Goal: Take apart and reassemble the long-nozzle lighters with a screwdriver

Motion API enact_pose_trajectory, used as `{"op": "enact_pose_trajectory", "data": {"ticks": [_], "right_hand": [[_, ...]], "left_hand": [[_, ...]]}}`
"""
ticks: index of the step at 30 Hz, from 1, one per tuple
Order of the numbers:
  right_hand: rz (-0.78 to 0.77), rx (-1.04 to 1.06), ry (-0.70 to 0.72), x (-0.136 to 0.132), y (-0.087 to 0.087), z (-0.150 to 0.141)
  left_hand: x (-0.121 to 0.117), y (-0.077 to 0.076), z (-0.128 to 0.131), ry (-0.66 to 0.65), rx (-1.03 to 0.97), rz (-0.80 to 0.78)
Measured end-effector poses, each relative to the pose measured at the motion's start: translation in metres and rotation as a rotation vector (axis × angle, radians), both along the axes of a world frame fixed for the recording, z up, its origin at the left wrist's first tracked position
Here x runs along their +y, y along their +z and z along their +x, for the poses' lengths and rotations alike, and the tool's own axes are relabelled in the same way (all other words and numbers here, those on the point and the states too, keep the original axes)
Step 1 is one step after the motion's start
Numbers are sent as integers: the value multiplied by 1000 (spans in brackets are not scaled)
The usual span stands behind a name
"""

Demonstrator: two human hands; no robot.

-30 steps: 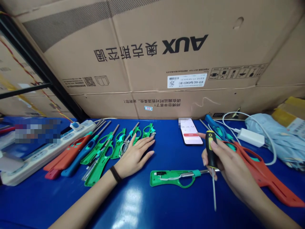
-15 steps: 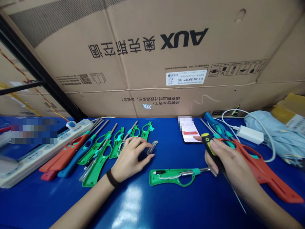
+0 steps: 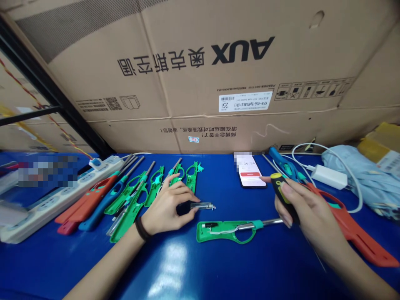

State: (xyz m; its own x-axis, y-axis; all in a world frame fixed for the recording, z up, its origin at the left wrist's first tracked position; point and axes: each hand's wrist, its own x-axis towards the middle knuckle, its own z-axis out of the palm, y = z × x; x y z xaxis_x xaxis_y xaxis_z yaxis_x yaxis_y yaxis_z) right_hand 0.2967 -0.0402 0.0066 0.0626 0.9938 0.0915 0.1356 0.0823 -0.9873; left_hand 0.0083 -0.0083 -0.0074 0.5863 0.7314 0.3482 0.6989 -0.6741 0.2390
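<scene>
My left hand (image 3: 170, 204) pinches the left end of a small clear plastic tank (image 3: 203, 205) with a metal fitting at its tip. It lies roughly level, just above the blue table. In my right hand (image 3: 300, 200) is a screwdriver (image 3: 283, 196) with a black and yellow handle, its thin shaft slanting down toward me. The index finger of that hand stretches toward the lower edge of a lit phone (image 3: 251, 177). Between the hands lies an opened green lighter half-shell (image 3: 203, 236) with a metal tube, white wires and a small black part inside.
Several green lighter shells (image 3: 133, 216), orange lighters (image 3: 89, 198) and a blue lighter (image 3: 101, 208) lie at left beside a white power strip (image 3: 15, 231). On the right are an orange lighter (image 3: 365, 237), a white charger (image 3: 329, 177) and a pale blue bag (image 3: 356, 175). A large cardboard box (image 3: 187, 96) stands behind.
The clear tank has turned from slanted to nearly level, with my left finger and thumb closed on its end. My right hand has moved slightly right with the screwdriver.
</scene>
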Motion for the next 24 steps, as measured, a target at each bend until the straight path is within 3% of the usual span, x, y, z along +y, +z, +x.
{"op": "enact_pose_trajectory", "data": {"ticks": [4,7,11,16,20,24], "right_hand": [[3,6,1,0,3,1],[19,11,16,1,4,3],[24,4,13,2,3,4],[36,-14,6,5,0,3],[33,2,31,5,0,3],[51,-10,42,2,3,2]], "left_hand": [[11,3,-19,248,-131,114],[21,5,-23,407,-173,109],[39,-2,5,348,-54,30],[70,-29,47,355,87,-57],[76,-41,52,314,161,-82],[60,-36,46,171,230,-100]]}}
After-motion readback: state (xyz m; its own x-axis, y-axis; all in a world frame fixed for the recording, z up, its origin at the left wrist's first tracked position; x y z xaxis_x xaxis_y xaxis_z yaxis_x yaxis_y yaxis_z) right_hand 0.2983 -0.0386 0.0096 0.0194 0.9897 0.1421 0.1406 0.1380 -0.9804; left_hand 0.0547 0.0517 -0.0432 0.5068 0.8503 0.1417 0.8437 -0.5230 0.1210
